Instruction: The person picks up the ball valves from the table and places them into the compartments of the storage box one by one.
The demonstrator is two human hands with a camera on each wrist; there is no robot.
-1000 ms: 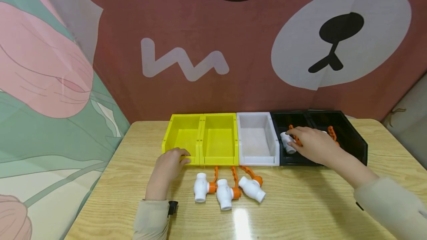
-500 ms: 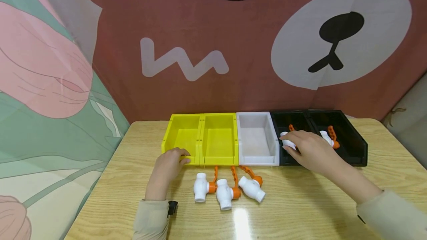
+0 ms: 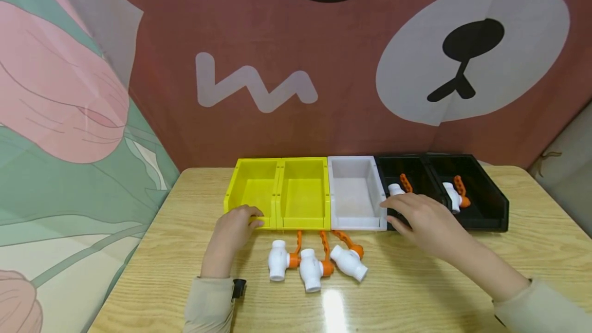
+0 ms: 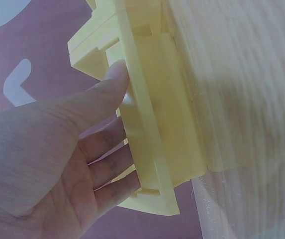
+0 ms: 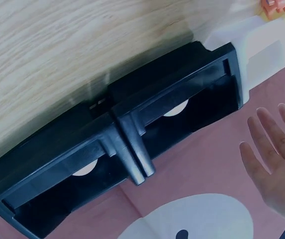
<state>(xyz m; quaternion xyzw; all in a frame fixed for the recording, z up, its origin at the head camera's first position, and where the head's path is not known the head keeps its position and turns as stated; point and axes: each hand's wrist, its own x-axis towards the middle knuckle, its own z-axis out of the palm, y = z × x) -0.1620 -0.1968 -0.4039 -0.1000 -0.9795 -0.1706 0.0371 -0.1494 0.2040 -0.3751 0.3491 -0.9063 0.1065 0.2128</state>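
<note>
My left hand [image 3: 237, 225] rests at the front wall of the leftmost yellow bin [image 3: 254, 172]. In the left wrist view its thumb lies on the rim and the other fingers reach to the inner side. My right hand [image 3: 423, 220], holding nothing, hovers over the front of the left black bin [image 3: 418, 189], its fingers loosely extended toward the white bin [image 3: 356, 222]. A white ball valve [image 3: 395, 190] with an orange handle lies in that black bin, partly hidden by this hand. Another ball valve [image 3: 454, 197] sits in the right black bin [image 3: 490, 209].
On the wooden table [image 3: 162, 256], three white ball valves [image 3: 311, 271] with orange handles lie in front of the bins. A second yellow bin [image 3: 304, 204] stands between the first one and the white bin. A printed cloth [image 3: 347, 117] hangs behind the row.
My right hand has let go of the ball valve in the left black bin and drawn back toward the bin's front, uncovering the valve in the right black bin. My left hand has not moved.
</note>
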